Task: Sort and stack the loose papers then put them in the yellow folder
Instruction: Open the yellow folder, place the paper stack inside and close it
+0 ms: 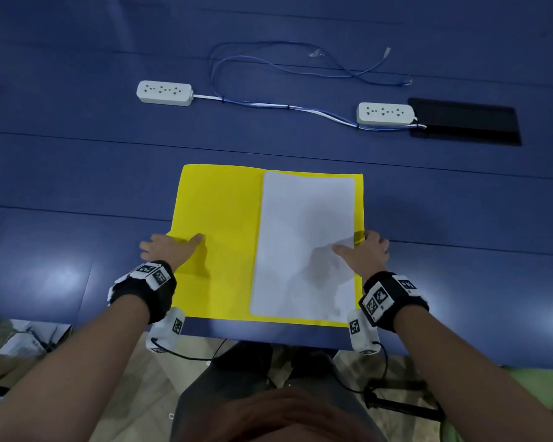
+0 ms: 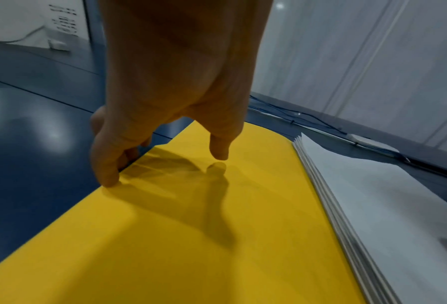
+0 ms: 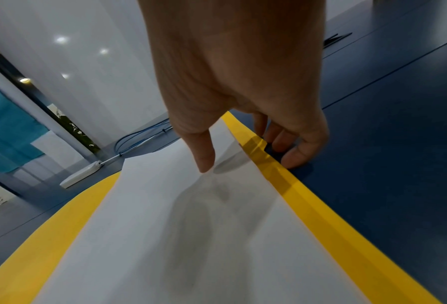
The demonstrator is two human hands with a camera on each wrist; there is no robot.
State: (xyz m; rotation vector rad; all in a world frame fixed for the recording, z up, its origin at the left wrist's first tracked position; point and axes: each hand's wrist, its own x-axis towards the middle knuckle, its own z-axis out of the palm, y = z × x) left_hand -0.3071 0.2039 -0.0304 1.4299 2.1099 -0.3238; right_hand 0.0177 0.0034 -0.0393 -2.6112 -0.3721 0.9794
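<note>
The yellow folder (image 1: pixel 217 218) lies open on the blue table (image 1: pixel 77 186). A neat stack of white papers (image 1: pixel 304 224) rests on its right half. My left hand (image 1: pixel 170 247) is at the folder's left edge, fingers curled around that edge and thumb hovering just over the yellow flap (image 2: pixel 191 246). My right hand (image 1: pixel 361 250) is at the right edge. Its thumb presses the papers (image 3: pixel 191 236), and its fingers (image 3: pixel 292 160) rest on the table beside the slightly kinked folder edge (image 3: pixel 321 216). The stack's layered side (image 2: pixel 329 205) shows in the left wrist view.
Two white power strips (image 1: pixel 164 93) (image 1: pixel 385 113) lie farther back, joined by a looping blue cable (image 1: pixel 300 68). A black panel (image 1: pixel 465 121) sits at the back right. The table's near edge (image 1: pixel 268 333) is just below the folder, above my lap.
</note>
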